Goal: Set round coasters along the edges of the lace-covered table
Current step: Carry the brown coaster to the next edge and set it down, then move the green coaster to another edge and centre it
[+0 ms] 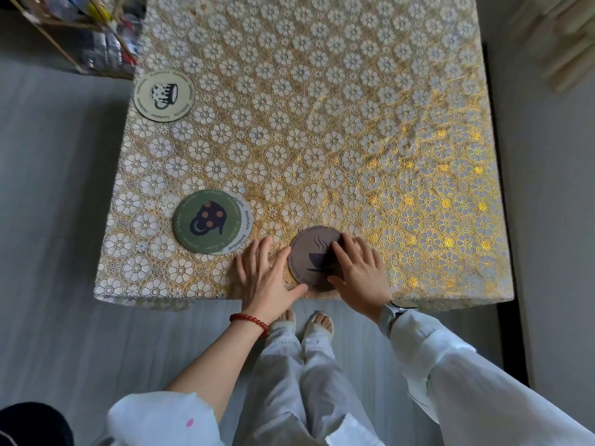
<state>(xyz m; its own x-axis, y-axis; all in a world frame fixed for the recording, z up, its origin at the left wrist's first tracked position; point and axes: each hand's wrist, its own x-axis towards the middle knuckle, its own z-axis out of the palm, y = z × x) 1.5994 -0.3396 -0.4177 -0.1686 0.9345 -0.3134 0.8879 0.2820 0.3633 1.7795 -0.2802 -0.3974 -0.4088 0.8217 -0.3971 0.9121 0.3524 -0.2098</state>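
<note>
A brown round coaster (310,252) with a steaming-cup print lies flat near the table's front edge. My right hand (360,272) rests on its right half, fingers spread. My left hand (265,275) lies flat on the lace beside it, thumb touching the coaster's lower left rim. A green coaster (207,222) sits on top of a white one (243,220), offset, to the left near the front. A cream coaster (164,94) with a mug print lies at the left edge, further back. The lace-covered table (354,123) fills the upper view.
A wire rack (93,37) with packaged items stands off the table's far left corner. Grey floor surrounds the table. A wall and pale slats (560,43) run along the right side. My feet (302,323) are at the front edge.
</note>
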